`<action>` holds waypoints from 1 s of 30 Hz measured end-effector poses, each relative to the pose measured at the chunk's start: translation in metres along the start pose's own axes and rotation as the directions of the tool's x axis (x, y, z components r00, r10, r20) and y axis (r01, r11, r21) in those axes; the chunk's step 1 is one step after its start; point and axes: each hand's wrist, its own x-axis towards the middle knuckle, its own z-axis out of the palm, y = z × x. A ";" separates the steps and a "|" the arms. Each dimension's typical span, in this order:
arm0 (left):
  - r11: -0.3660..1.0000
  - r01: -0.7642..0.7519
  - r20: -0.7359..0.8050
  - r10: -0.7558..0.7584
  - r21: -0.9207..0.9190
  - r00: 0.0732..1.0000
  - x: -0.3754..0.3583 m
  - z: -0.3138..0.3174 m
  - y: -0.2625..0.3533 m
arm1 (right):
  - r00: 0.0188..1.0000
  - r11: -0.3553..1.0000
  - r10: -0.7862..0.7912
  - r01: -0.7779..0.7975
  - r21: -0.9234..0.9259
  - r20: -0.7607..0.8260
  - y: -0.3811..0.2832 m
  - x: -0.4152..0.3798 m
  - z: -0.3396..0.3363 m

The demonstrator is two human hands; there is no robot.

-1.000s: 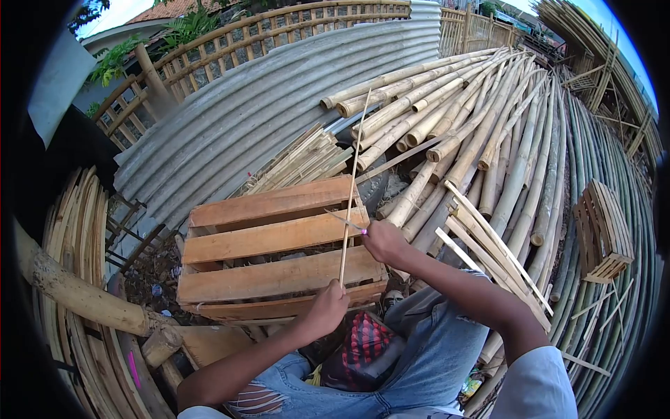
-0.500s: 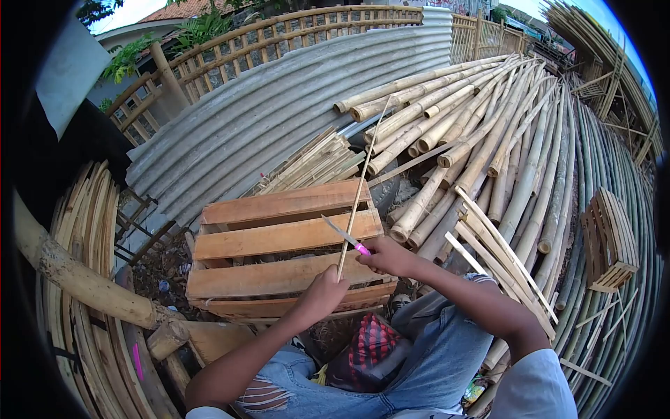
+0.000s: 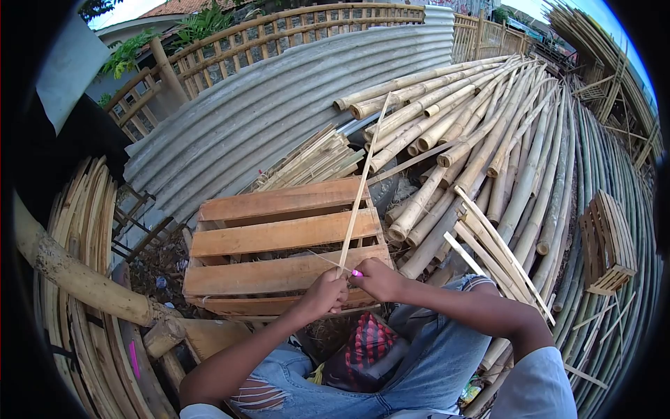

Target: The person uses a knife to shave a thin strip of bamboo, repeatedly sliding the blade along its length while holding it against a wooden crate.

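Note:
My left hand (image 3: 326, 292) is closed around the lower end of a long, thin bamboo strip (image 3: 362, 183), which slants up and away over the crate. In my right hand (image 3: 380, 281) is a knife (image 3: 357, 273) with a pink handle. Its thin blade points left and crosses the strip just above my left fist, seen nearly edge-on. Both hands are close together above the near edge of an upturned wooden crate (image 3: 286, 238) with wide slats. A dark bag with a red-and-black checked cloth (image 3: 368, 342) lies between my legs.
Many bamboo poles (image 3: 481, 133) are piled ahead and to the right. Split strips (image 3: 307, 159) lie behind the crate, and more pieces (image 3: 502, 258) rest by my right knee. A small wooden crate (image 3: 606, 241) sits farther right. A thick bamboo pole (image 3: 84, 272) crosses at left. Corrugated sheeting (image 3: 279, 91) stands behind.
My right hand has moved down and closer to my left hand, bringing the knife blade from above to low on the strip. The strip's broader face now shows.

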 end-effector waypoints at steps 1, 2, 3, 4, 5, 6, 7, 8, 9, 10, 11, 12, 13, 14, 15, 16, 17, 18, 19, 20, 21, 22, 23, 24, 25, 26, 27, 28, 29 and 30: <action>0.998 0.021 0.029 -0.019 -0.062 0.999 0.002 -0.001 -0.002 | 1.000 1.000 0.002 -0.002 0.003 0.000 -0.001 -0.001 0.001; 0.998 0.024 0.030 -0.022 -0.062 0.999 0.003 -0.002 -0.004 | 1.000 1.000 -0.018 0.018 -0.018 -0.022 -0.002 -0.002 0.002; 0.995 0.030 0.054 -0.025 -0.097 0.998 0.003 -0.003 -0.006 | 0.998 0.998 -0.040 0.038 -0.040 -0.042 -0.002 -0.003 0.003; 0.990 0.037 0.077 -0.027 -0.133 0.997 0.004 -0.003 -0.007 | 0.998 0.999 -0.038 0.036 -0.038 -0.041 0.000 -0.002 0.003; 0.990 0.039 0.078 -0.029 -0.134 0.997 0.003 -0.002 -0.006 | 0.999 0.997 0.011 -0.013 -0.076 -0.036 0.002 -0.001 0.004; 0.996 0.026 0.056 -0.021 -0.086 0.998 0.001 0.000 -0.004 | 0.998 0.991 0.059 -0.063 -0.114 -0.031 0.005 0.000 0.004; 0.999 0.015 0.036 -0.014 -0.038 0.999 -0.002 0.003 -0.003 | 0.998 0.992 0.062 -0.065 -0.112 -0.028 0.009 0.000 0.002; 0.999 0.019 0.037 -0.017 -0.040 0.999 -0.003 0.006 -0.005 | 0.994 0.987 0.060 -0.072 -0.140 -0.093 0.012 0.002 -0.004; 0.997 -0.019 0.012 0.018 0.072 1.000 -0.005 0.009 -0.009 | 0.986 0.983 0.055 -0.082 -0.167 -0.160 0.018 0.004 -0.010; 0.981 -0.054 -0.011 0.057 0.184 0.998 -0.007 0.012 -0.011 | 0.986 0.983 0.055 -0.082 -0.164 -0.159 0.033 0.008 -0.014; 0.982 -0.048 -0.017 0.052 0.181 0.998 -0.008 0.016 -0.010 | 0.981 0.968 -0.007 -0.041 -0.246 -0.192 0.054 0.012 -0.018; 0.992 -0.027 -0.001 0.028 0.124 1.000 -0.009 0.019 -0.007 | 0.973 0.946 -0.073 -0.001 -0.324 -0.217 0.057 0.017 -0.022; 0.998 -0.008 0.013 0.008 0.066 1.000 -0.008 0.021 -0.005 | 0.975 0.948 -0.080 0.010 -0.319 -0.207 0.057 0.017 -0.023; 0.998 -0.005 -0.001 0.005 0.057 1.000 -0.008 0.022 -0.003 | 0.982 0.983 0.067 -0.095 -0.157 -0.177 0.039 0.015 -0.031; 0.994 -0.021 -0.007 0.022 0.108 1.000 -0.007 0.021 -0.002 | 0.971 0.978 0.207 -0.208 0.002 -0.121 0.026 0.013 -0.035; 0.987 -0.038 -0.012 0.040 0.159 0.999 -0.006 0.020 -0.002 | 0.974 0.980 0.198 -0.199 0.003 -0.109 0.020 0.013 -0.032; 0.973 -0.066 -0.041 0.077 0.220 0.996 -0.002 0.017 -0.004 | 0.981 0.984 0.178 -0.177 0.015 -0.070 0.016 0.011 -0.028; 0.975 -0.063 -0.049 0.075 0.213 0.996 -0.001 0.014 -0.006 | 0.987 0.987 0.159 -0.158 0.028 -0.034 0.013 0.008 -0.023; 0.970 -0.070 -0.055 0.084 0.233 0.995 0.002 0.010 -0.005 | 0.998 0.998 -0.032 0.029 -0.057 -0.055 0.013 0.005 -0.017; 0.964 -0.076 -0.058 0.094 0.254 0.994 0.003 0.008 -0.004 | 0.998 0.998 -0.034 0.031 -0.058 -0.051 0.010 0.003 -0.014; 0.965 -0.076 -0.059 0.094 0.251 0.994 0.004 0.007 -0.003 | 0.998 0.999 -0.039 0.038 -0.020 -0.053 0.006 0.001 -0.011; 0.956 -0.080 -0.066 0.103 0.283 0.993 0.005 0.005 -0.002 | 0.997 0.999 -0.043 0.044 0.019 -0.057 0.003 -0.001 -0.010; 0.945 -0.082 -0.073 0.110 0.315 0.991 0.005 0.004 -0.003 | 0.998 0.999 -0.042 0.043 0.020 -0.053 0.003 0.000 -0.009; 0.947 -0.079 -0.075 0.108 0.313 0.991 0.005 0.003 -0.005 | 0.998 0.996 0.060 -0.060 0.064 0.002 0.003 0.001 -0.010; 0.909 -0.106 -0.093 0.156 0.404 0.983 0.006 0.002 -0.007 | 0.985 0.981 0.159 -0.164 0.100 0.061 0.002 0.002 -0.009; 0.861 -0.128 -0.107 0.206 0.492 0.973 0.006 0.001 -0.009 | 0.985 0.981 0.158 -0.164 0.100 0.065 0.001 0.001 -0.009; 0.863 -0.128 -0.108 0.206 0.490 0.973 0.006 0.000 -0.011 | 0.997 0.997 0.062 -0.064 0.046 0.036 0.000 -0.001 -0.010; 0.828 -0.145 -0.111 0.241 0.541 0.964 0.007 0.000 -0.012 | 0.999 0.999 -0.036 0.037 -0.011 0.011 0.000 -0.001 -0.011; 0.791 -0.159 -0.112 0.276 0.591 0.955 0.007 -0.001 -0.013 | 0.999 0.999 -0.036 0.036 -0.012 0.013 0.000 -0.002 -0.010; 0.792 -0.159 -0.113 0.275 0.589 0.955 0.008 -0.001 -0.014 | 0.999 0.999 -0.034 0.035 -0.011 0.014 0.001 -0.002 -0.009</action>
